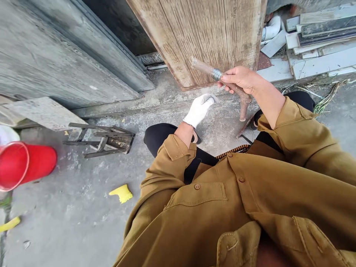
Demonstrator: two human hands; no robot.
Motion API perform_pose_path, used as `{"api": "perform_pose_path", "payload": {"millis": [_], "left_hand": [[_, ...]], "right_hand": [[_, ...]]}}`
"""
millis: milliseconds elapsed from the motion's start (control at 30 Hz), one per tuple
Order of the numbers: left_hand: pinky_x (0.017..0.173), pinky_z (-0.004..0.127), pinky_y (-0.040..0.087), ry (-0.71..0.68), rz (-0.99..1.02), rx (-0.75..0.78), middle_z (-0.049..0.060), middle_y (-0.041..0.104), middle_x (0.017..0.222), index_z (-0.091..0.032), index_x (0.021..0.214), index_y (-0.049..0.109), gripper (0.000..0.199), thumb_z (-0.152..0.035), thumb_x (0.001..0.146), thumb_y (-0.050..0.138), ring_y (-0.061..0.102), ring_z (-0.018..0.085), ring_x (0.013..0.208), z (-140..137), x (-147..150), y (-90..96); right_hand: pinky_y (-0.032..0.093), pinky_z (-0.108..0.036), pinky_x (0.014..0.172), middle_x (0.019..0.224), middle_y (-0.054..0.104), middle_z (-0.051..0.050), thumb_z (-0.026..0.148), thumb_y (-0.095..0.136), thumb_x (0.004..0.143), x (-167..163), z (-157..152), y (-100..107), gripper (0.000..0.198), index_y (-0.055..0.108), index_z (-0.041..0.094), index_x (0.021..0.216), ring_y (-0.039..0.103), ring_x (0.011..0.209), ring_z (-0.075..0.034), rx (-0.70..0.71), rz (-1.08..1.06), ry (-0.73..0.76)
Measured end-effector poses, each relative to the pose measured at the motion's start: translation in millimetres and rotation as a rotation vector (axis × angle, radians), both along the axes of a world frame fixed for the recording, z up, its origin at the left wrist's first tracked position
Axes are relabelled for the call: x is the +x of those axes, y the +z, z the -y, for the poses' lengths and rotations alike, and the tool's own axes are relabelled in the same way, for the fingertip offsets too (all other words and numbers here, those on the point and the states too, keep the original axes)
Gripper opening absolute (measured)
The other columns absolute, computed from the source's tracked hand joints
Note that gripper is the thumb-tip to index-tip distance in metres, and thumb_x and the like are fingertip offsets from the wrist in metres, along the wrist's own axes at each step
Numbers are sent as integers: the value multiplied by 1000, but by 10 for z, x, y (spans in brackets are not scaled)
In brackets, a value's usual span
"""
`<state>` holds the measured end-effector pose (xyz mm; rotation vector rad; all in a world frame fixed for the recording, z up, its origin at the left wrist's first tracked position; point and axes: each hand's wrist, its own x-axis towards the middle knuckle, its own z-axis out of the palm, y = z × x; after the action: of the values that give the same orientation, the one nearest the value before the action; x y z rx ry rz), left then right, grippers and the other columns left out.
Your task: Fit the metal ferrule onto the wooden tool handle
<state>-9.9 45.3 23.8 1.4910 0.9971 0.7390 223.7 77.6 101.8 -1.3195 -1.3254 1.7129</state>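
Observation:
My right hand [239, 78] is bare, its fingers wrapped round a crooked wooden branch [244, 101] with a short fork pointing down. Metal wire [216, 74] is wound in a tight coil about the branch's upper part, just past my fingertips. Beyond the coil, a clear plastic-like sleeve [202, 66] sticks out toward the upper left. My left hand [198, 109] wears a white glove and hovers below the wire, apart from the branch. Its fingers are curled together near a small blurred spot; what they pinch, if anything, is too small to name.
A wooden panel [211, 40] leans ahead of my hands. To the left lie a small wooden stool [108, 141] on its side and a red bucket [41, 163]. Yellow scraps [122, 193] lie on the concrete. Stacked boards [319, 66] and a white pipe [272, 29] are at upper right.

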Motion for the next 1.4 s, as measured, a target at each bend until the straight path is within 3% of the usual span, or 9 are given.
{"api": "perform_pose_path", "payload": {"millis": [167,267,400,567,733,867,1033,1233,1400], "left_hand": [[48,23,42,-264,-35,-103,-5,48,54,-15,90,72,52,-66,91,76,43,8,45,-171,-118,251],[46,21,40,-354,-71,-103,-2,56,60,-13,85,74,49,-61,88,82,44,7,47,-356,-191,433],[49,21,42,-340,-49,-114,0,61,66,-13,83,71,45,-54,83,89,49,8,52,-666,-205,519],[52,25,47,-229,185,-161,-6,46,58,-17,85,67,62,-77,85,83,41,8,48,-789,-36,390],[47,27,46,-425,121,-251,-6,42,53,-17,81,70,65,-80,79,85,35,8,44,-755,3,445],[44,24,40,-433,-18,-206,1,59,62,-15,77,72,58,-71,83,84,42,8,47,-844,-73,517],[45,22,38,-436,-54,-197,5,66,72,-14,75,70,51,-61,79,88,50,8,52,-927,-113,524],[48,23,43,-307,49,-203,1,59,67,-15,85,68,55,-68,92,79,41,7,48,-802,-58,420],[47,23,39,-478,-3,-168,3,64,72,-14,86,71,59,-72,88,76,45,9,51,-595,31,373]], "right_hand": [[53,-34,79,85,71,-10,25,75,101,-22,-182,-33,13,72,16,92,67,89,-24,247,662,73],[49,-33,83,74,67,-6,14,77,97,-19,-223,107,6,78,11,92,67,87,-22,168,1009,518],[45,-22,74,74,68,2,3,71,99,75,-249,469,12,79,10,93,61,70,-8,-2,582,1023],[45,-21,64,78,66,-1,13,68,106,191,-497,645,18,70,13,88,56,66,-8,211,135,418],[39,-25,56,63,54,1,13,69,105,116,-755,166,30,59,18,78,46,57,-9,209,444,-3],[28,-21,55,50,41,8,-3,85,86,53,-674,-80,33,62,13,68,35,50,-3,181,773,442],[36,-15,61,64,63,6,2,77,94,106,-380,181,11,78,10,86,59,60,-4,-64,385,1028],[47,-18,60,79,67,0,20,74,104,348,-410,329,23,67,14,83,55,61,-6,160,-8,226],[42,-23,61,68,57,0,19,73,104,336,-535,66,32,58,17,76,51,64,-9,247,468,-136]]}}
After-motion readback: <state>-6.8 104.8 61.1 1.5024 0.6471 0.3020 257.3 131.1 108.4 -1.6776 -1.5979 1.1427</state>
